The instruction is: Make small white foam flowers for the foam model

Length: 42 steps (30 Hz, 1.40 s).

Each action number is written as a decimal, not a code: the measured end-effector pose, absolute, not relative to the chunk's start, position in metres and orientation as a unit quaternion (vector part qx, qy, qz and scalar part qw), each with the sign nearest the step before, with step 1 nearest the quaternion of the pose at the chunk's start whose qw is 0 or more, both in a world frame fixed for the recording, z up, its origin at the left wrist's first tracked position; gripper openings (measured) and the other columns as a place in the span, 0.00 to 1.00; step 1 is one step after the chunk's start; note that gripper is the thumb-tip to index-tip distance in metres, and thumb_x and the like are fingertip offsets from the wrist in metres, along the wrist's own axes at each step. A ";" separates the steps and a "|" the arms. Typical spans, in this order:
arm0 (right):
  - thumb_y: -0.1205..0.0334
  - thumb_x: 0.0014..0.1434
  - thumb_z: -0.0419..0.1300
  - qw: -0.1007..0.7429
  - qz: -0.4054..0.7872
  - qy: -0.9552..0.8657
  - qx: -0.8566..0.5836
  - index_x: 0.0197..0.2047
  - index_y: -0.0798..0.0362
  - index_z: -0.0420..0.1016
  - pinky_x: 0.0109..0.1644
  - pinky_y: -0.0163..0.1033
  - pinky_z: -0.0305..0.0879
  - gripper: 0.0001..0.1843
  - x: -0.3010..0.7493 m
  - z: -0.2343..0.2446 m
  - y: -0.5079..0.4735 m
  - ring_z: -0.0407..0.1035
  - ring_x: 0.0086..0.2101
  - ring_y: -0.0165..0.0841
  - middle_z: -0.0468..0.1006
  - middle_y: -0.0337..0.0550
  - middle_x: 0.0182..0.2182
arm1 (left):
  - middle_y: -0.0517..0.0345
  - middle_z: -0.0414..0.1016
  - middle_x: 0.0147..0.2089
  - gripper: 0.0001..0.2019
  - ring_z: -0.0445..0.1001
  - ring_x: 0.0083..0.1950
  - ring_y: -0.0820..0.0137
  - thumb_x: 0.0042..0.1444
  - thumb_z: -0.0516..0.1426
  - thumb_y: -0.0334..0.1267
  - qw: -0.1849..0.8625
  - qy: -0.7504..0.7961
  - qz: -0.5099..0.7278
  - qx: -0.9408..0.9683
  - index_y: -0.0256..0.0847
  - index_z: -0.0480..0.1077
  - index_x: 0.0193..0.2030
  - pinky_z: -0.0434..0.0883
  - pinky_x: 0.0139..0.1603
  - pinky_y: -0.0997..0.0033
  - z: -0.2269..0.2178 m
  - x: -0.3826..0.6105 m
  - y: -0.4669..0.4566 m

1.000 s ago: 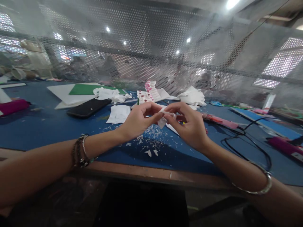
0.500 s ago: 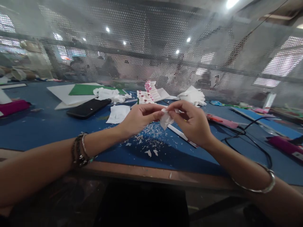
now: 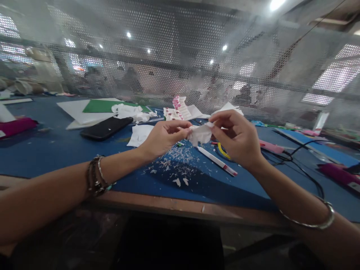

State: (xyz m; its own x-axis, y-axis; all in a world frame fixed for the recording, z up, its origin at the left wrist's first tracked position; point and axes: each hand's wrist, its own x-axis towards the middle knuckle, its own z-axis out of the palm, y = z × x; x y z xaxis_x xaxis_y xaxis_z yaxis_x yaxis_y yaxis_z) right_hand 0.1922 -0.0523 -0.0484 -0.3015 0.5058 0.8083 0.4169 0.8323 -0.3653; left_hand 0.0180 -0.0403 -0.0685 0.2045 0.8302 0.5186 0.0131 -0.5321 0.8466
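A crumpled piece of white paper (image 3: 200,134) is stretched between my two hands, above the blue tabletop (image 3: 112,157). My left hand (image 3: 168,137) pinches its left end between thumb and fingers. At the other end, the fingertips of my right hand (image 3: 239,137) grip the paper too. Below lie many tiny white paper scraps (image 3: 180,159). A white stick-like strip (image 3: 216,161) with a reddish end rests under my right hand, beside something yellow and curved (image 3: 222,150). Near my left wrist is a white paper square (image 3: 140,134).
A black phone (image 3: 107,128), white sheets (image 3: 73,110) and a green sheet (image 3: 98,106) lie to the left. Pink-patterned folded paper (image 3: 180,108) stands behind my hands. At right are a pink-handled tool (image 3: 271,146) with a black cable (image 3: 306,174) and a magenta object (image 3: 337,175). Perforated mesh (image 3: 168,48) rises behind.
My right hand has moved right and slightly up, away from my left. The white paper now spreads wider between them, and the strip and yellow curved thing below show more.
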 end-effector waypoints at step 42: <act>0.73 0.49 0.53 0.439 0.046 -0.852 -0.279 0.31 0.53 0.74 0.28 0.29 0.63 0.10 0.188 -0.050 -0.057 0.68 0.27 0.24 0.76 0.36 0.27 | 0.60 0.75 0.27 0.06 0.68 0.26 0.78 0.43 0.59 0.34 0.406 0.301 0.531 0.680 0.38 0.74 0.29 0.67 0.28 0.79 -0.070 0.018 -0.042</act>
